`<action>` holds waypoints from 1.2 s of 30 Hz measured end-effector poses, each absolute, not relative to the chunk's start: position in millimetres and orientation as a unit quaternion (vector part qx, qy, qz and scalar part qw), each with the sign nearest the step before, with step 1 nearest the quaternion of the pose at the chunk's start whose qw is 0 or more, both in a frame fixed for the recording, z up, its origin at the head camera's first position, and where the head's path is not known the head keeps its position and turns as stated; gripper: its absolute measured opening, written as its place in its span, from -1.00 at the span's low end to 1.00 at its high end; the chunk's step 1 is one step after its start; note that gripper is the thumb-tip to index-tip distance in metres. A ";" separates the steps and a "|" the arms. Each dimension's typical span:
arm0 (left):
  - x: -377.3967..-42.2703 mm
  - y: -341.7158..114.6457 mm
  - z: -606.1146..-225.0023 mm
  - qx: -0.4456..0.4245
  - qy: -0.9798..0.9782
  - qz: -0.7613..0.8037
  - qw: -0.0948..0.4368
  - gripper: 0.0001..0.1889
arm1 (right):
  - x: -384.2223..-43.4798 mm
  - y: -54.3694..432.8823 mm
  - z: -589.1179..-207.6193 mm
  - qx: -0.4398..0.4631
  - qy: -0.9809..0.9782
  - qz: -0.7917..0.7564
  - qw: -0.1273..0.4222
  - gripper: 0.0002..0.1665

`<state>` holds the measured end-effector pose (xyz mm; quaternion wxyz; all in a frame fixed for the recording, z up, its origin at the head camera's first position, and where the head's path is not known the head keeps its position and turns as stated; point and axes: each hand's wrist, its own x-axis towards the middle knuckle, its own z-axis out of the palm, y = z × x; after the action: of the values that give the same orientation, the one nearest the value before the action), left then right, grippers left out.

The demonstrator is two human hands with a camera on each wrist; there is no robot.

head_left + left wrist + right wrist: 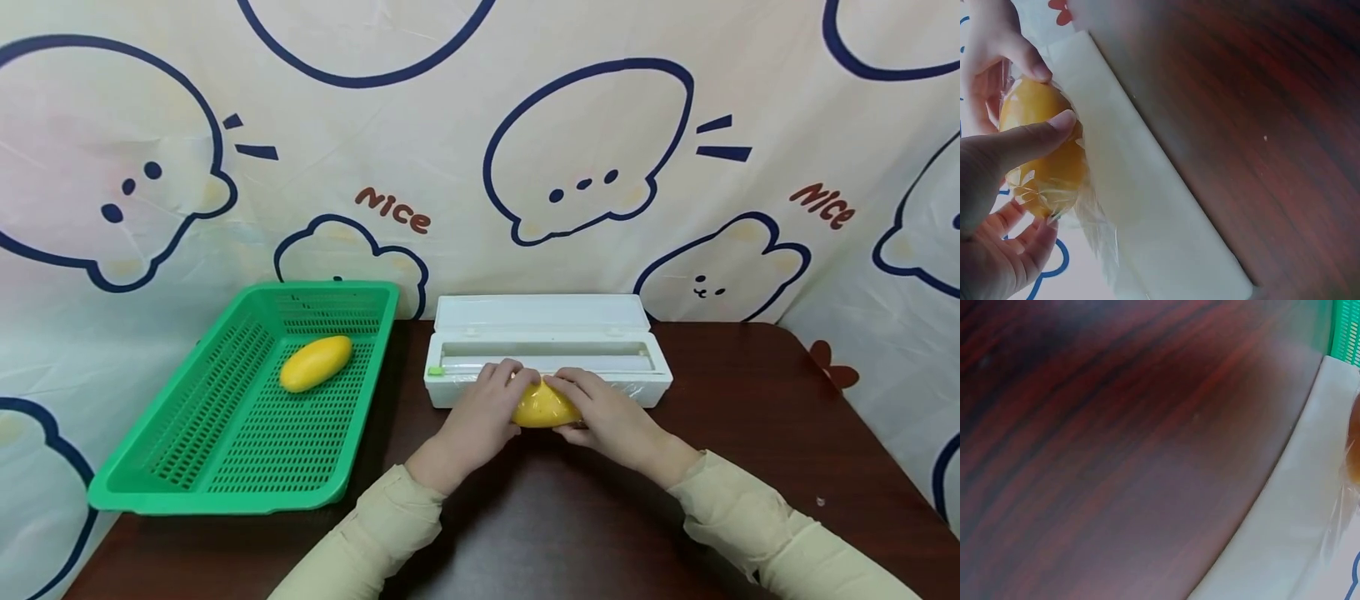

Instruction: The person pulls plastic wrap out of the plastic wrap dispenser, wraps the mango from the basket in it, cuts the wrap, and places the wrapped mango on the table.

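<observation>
Left hand (483, 410) at nine o'clock, right hand (609, 417) at three grip the yellow fruit (542, 407); best keep its film (1092, 215) taut.

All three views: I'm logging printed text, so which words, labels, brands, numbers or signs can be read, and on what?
"Nice", on the patterned cloth, left of centre.
"Nice", on the cloth, farther right.
No readable lettering on the white box, green basket, its fruit or the wrapped fruit.
Wrist views: none.

A dark wood-grained table (750, 417), on it a green basket (217, 502) and, beside it, an open white box (547, 337).
</observation>
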<state>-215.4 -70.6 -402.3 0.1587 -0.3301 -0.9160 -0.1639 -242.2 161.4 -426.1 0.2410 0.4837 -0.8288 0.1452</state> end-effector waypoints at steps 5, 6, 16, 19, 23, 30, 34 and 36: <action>-217.1 -74.8 -402.9 -0.343 -0.909 -0.186 0.150 -0.28 | -245.5 165.3 -427.2 0.498 -0.817 0.144 0.251 -0.06; -217.4 -75.3 -403.5 -0.345 -0.907 -0.189 0.150 -0.29 | -245.9 166.0 -427.3 0.499 -0.817 0.144 0.249 -0.06; -218.9 -77.4 -406.6 -0.357 -0.899 -0.195 0.165 -0.36 | -244.6 165.8 -424.6 0.481 -0.830 0.158 0.235 -0.12; -219.3 -77.0 -406.0 -0.354 -0.901 -0.192 0.162 -0.37 | -244.1 165.8 -423.6 0.475 -0.833 0.160 0.234 -0.15; -219.8 -77.1 -406.1 -0.348 -0.906 -0.188 0.150 -0.36 | -243.8 166.1 -423.1 0.474 -0.837 0.155 0.227 -0.18; -220.5 -77.5 -405.0 -0.341 -0.912 -0.193 0.125 -0.36 | -243.5 166.6 -423.6 0.475 -0.836 0.165 0.221 -0.20; -220.6 -77.0 -404.4 -0.336 -0.915 -0.193 0.113 -0.38 | -243.3 167.1 -424.8 0.472 -0.837 0.166 0.222 -0.20; -220.3 -76.8 -404.6 -0.334 -0.916 -0.193 0.107 -0.38 | -242.6 166.6 -425.3 0.471 -0.839 0.163 0.220 -0.21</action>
<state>-220.3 -76.8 -404.6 0.1071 -0.3344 -0.9163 -0.1928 -242.6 166.6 -425.3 0.2204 0.4707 -0.8385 0.1633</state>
